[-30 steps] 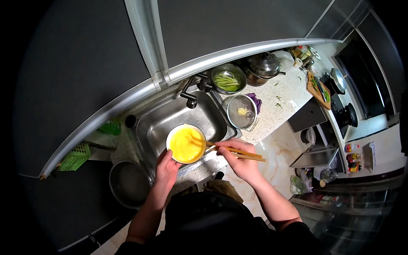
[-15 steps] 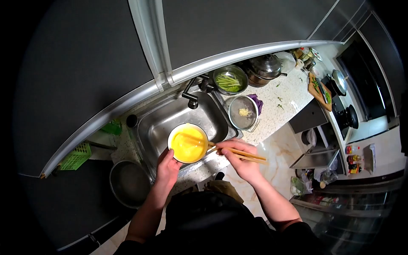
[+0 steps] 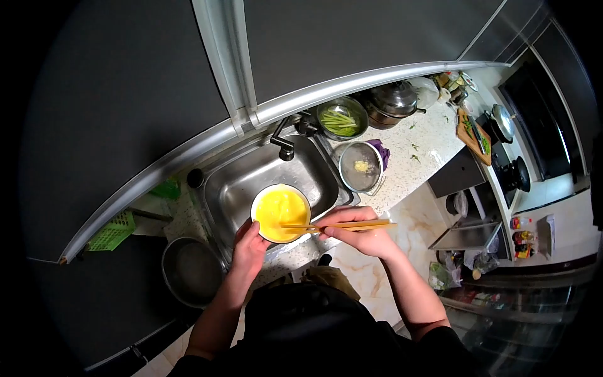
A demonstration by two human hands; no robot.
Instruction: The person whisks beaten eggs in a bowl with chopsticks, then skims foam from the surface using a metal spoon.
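Note:
A round bowl point(image 3: 281, 212) of bright yellow liquid, which looks like beaten egg, is over the near edge of the steel sink. My left hand point(image 3: 250, 246) grips the bowl's lower left rim, thumb on the edge. To the right of the bowl, my right hand point(image 3: 358, 231) is closed around a pair of wooden chopsticks point(image 3: 367, 224). Their tips dip into the lower part of the yellow liquid, and the chopsticks lie nearly level across the bowl's right rim.
Beyond the bowl are the sink point(image 3: 251, 179) and black faucet point(image 3: 286, 147). Right of it stand a bowl of green stalks point(image 3: 339, 119), a strainer-like bowl point(image 3: 360, 166) with chopped bits, a lidded pot point(image 3: 394, 100) and a cutting board point(image 3: 472, 137). A large pan point(image 3: 190, 271) is at left.
The chopsticks have swung from a slant across the liquid to nearly level, their tips now lower in the bowl. My right hand has turned with them. The bowl has shifted slightly right in view.

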